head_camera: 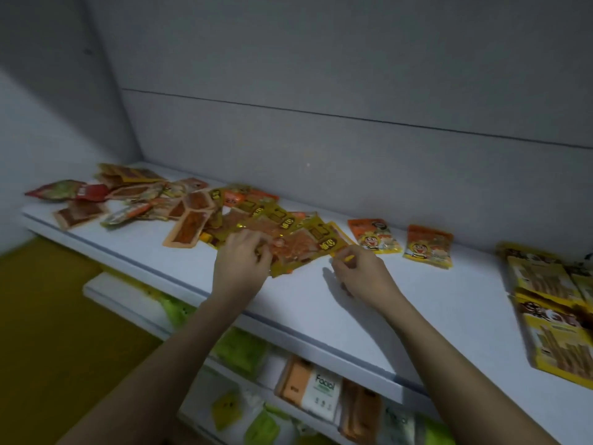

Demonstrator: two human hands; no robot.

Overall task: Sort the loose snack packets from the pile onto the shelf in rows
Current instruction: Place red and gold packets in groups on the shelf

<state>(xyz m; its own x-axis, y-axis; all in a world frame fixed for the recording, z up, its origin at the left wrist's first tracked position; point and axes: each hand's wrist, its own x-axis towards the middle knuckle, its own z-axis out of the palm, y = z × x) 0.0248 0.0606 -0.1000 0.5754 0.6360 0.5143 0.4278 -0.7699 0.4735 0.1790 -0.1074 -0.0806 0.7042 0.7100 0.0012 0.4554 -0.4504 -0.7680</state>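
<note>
A loose pile of snack packets (179, 200), orange, yellow and red, spreads over the left and middle of the white shelf (369, 316). My left hand (240, 261) rests on the near edge of the pile, fingers curled onto a yellow-and-orange packet (295, 248). My right hand (359, 271) pinches the right corner of that same group of yellow packets. Two orange cartoon-face packets (373, 236) (428, 247) lie side by side to the right of the pile.
Larger yellow packets (552, 303) are stacked at the shelf's right end. The grey back wall (353, 139) rises behind the shelf. Lower shelves hold green, orange and white packs (321, 390). A yellow-brown floor (48, 316) shows at the lower left.
</note>
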